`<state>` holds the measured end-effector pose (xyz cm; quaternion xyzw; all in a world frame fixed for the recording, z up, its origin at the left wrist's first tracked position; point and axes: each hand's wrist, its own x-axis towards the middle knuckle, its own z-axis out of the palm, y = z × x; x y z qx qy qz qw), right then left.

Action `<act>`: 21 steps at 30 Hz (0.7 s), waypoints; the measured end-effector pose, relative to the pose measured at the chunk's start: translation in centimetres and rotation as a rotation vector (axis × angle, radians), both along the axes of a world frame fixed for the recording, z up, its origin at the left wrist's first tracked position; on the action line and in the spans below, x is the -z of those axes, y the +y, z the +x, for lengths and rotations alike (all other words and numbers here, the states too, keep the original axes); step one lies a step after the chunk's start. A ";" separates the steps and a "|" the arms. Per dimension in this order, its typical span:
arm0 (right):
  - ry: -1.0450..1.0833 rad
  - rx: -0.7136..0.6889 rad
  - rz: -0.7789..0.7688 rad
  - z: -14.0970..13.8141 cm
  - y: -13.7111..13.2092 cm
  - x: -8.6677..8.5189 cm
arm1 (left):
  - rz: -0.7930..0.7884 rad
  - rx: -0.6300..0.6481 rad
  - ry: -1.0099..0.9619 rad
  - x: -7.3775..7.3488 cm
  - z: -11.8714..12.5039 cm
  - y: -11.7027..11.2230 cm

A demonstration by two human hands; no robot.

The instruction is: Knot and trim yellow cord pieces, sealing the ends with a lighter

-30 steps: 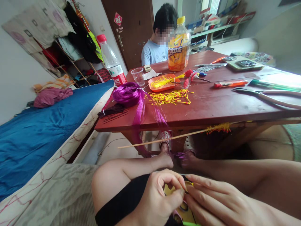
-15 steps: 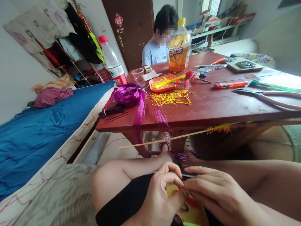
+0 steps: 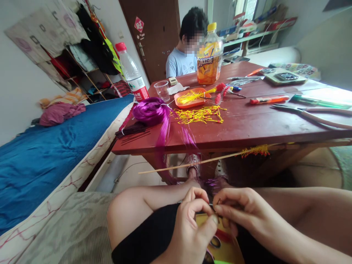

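Head: hands (grip unclear) outside table edge

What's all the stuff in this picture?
table: 1, maroon, middle
red-capped bottle: 1, clear, left
yellow-capped bottle: 1, orange, table back
cup: 1, clear, table
orange tray: 1, orange, table
yellow strands: many, yellow, in orange tray
red-tipped stems: many, yellow, before orange tray
purple bundle: 1, purple, front left
dark sticks: many, dark, beside purple bundle
pliers: 1, pale handles, right
long stick: 1, tan, below table edge
other person: 1, blue shirt, across table
door: 1, brown, back
bed: 1, blue, left
clothes: several, mixed, left
yellow tray: 1, yellow, lap
legs: 2, bare, bottom
left hand: 1, bare, over yellow tray
right hand: 1, bare, beside left hand
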<state>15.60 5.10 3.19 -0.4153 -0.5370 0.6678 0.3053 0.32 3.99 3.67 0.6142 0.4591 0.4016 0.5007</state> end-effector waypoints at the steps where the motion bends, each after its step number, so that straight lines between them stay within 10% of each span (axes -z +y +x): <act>1: 0.033 0.008 -0.036 -0.1 0.1 0.0 | 0.100 -0.003 0.079 -0.1 -0.1 -0.1; 15: 0.121 -0.040 -0.182 -0.7 1.1 0.1 | 1.226 0.122 0.564 1.5 -1.3 0.4; 18: -0.107 -0.022 0.102 -0.4 1.0 -0.7 | 0.920 0.139 0.514 0.3 -1.2 0.7; 21: -0.391 -0.093 0.886 0.5 0.5 -1.7 | 0.018 0.138 0.266 -1.0 -0.8 1.0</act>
